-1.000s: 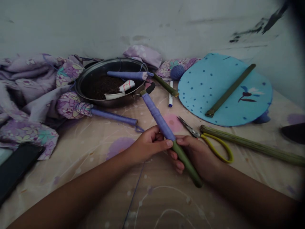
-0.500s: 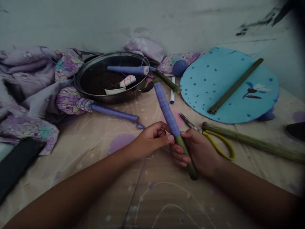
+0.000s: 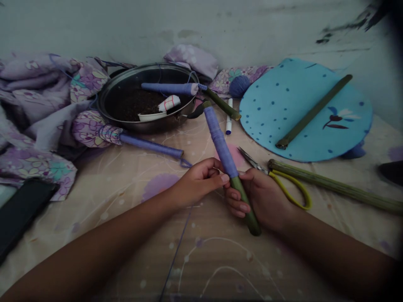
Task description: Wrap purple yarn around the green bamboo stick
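pan [image 3: 147,125]: left-behind held stick [image 3: 223,146] | scissors [image 3: 271,173]: right of it | disc [image 3: 264,107]: behind scissors, another stick [image 3: 315,111] atop

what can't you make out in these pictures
In the head view:
Loose thread: upper run hidden behind the left hand; lower end cut off by the bottom edge.
Rightmost stick: outer end, past the right edge.
Dark object: identity; too dark, cut off by the same edge.

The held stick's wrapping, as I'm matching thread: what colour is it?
The wrapping is bluish purple; it shows best in the head view, the only one here.
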### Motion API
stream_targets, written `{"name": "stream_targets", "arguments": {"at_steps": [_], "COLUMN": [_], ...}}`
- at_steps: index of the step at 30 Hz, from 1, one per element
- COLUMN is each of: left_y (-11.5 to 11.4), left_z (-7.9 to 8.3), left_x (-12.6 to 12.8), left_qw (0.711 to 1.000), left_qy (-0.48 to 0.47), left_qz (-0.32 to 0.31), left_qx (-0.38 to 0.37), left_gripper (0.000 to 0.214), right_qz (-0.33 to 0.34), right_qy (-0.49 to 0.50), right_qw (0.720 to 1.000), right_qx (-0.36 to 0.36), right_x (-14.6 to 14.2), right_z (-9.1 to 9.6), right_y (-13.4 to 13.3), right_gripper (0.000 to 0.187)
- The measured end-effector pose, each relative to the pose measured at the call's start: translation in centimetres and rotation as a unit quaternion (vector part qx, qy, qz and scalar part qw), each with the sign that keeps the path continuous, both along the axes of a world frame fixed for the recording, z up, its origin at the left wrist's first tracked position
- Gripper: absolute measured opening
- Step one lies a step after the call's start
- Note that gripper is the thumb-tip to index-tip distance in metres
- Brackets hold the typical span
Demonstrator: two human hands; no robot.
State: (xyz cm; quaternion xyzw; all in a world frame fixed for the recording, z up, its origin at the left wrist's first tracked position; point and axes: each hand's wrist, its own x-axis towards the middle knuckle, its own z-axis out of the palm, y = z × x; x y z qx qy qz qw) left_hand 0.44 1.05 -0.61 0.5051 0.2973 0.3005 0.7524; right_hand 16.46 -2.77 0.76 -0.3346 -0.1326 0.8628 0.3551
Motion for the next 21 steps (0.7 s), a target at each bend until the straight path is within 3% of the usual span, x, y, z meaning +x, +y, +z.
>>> {"name": "stream_targets", "arguments": {"at_steps": [8, 12, 21], "left_y": [-0.2, -0.5, -0.2], "left_z": [0.3, 0.5, 0.2], "left_x": [0.0, 0.1, 0.3], "left_qw": [1.0, 0.999, 0.998], "left_qy": [-0.002, -0.009, -0.015], "left_qz": [0.004, 0.016, 0.044], "left_qx": [-0.002, -0.03, -0.036], "left_gripper": [0.024, 0.026, 0.034], "right_qz": [0.047, -0.003, -0.039], "right_qy": [-0.058, -0.119, -0.097], "right_qw": [0.997, 0.992, 0.99], "right_qx": [0.024, 0.041, 0.091], "right_x": [-0.1, -0.8, -0.5], "right_z": [0.0, -0.1, -0.6], "right_y": [-0.3, -0.4, -0.7], "right_gripper": [0.027, 0.022, 0.021]}}
